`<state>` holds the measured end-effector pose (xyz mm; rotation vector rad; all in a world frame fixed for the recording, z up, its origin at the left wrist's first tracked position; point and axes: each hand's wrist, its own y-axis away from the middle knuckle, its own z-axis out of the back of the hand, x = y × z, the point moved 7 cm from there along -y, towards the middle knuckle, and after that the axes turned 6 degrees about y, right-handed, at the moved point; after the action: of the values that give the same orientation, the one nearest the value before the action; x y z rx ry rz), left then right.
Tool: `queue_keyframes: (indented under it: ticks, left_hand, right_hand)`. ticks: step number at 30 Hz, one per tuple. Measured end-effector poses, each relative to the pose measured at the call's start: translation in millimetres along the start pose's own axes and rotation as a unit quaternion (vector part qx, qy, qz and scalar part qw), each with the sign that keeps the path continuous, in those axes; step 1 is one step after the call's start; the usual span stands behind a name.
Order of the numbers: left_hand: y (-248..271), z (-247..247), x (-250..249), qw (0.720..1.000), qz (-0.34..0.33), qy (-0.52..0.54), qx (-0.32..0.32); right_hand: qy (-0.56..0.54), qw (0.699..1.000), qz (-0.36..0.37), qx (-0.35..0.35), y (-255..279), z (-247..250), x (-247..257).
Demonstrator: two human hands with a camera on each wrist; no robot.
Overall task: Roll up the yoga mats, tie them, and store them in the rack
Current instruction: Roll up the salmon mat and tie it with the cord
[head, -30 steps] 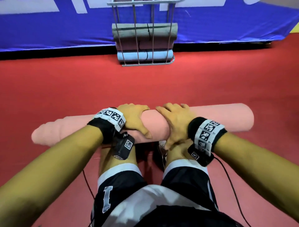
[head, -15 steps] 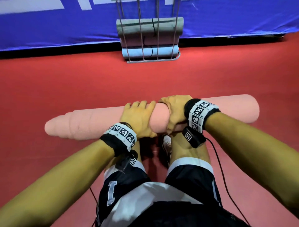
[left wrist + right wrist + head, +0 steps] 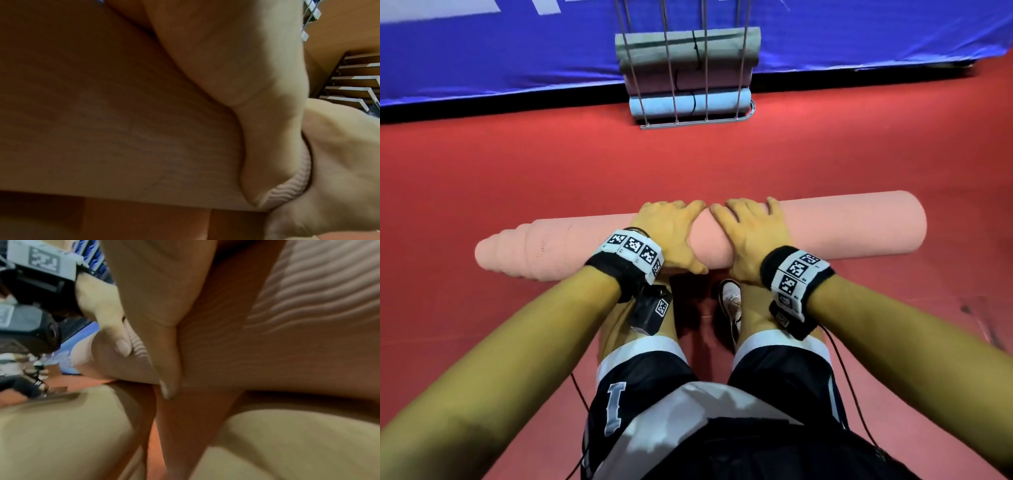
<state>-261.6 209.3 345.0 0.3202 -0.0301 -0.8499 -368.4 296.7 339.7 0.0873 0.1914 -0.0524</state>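
— What colour is the rolled mat (image 3: 825,226)?
— Pink, with tiny wavy lines all over it.
— And the floor (image 3: 517,178)?
— Red. The wall banner (image 3: 500,51) behind is blue with white shapes.
— What about the mats in the grey wire rack (image 3: 688,124)?
— The top mat (image 3: 654,44) is grey-green, the middle mat (image 3: 654,80) is dusty pink, the bottom mat (image 3: 661,106) is light blue.
— The wristbands (image 3: 633,248)?
— Black, with white squares and black checker marks.
— The shorts (image 3: 774,377)?
— Black with white edges and a pale "1".

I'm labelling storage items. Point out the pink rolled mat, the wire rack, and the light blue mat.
pink rolled mat (image 3: 842,226), head view, right half.
wire rack (image 3: 690,124), head view, bottom rail.
light blue mat (image 3: 657,106), head view, left part.
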Motion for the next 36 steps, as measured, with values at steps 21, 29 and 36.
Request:
queue_keyframes:
  ticks: [21,29,36]
  left_hand:
    - [18,90,-1,0.991,0.003,-0.096,-0.093]
    - [36,69,-7,1.0,0.002,-0.021,0.016]
    - [16,8,4,0.991,0.044,0.083,0.098]
  right_hand:
    - [0.024,1.0,0.0,-0.003,-32,89,-25]
    - [-0.05,0.992,0.003,0.114,3,80,-19]
    - [0.012,0.995,0.053,0.085,27,17,1]
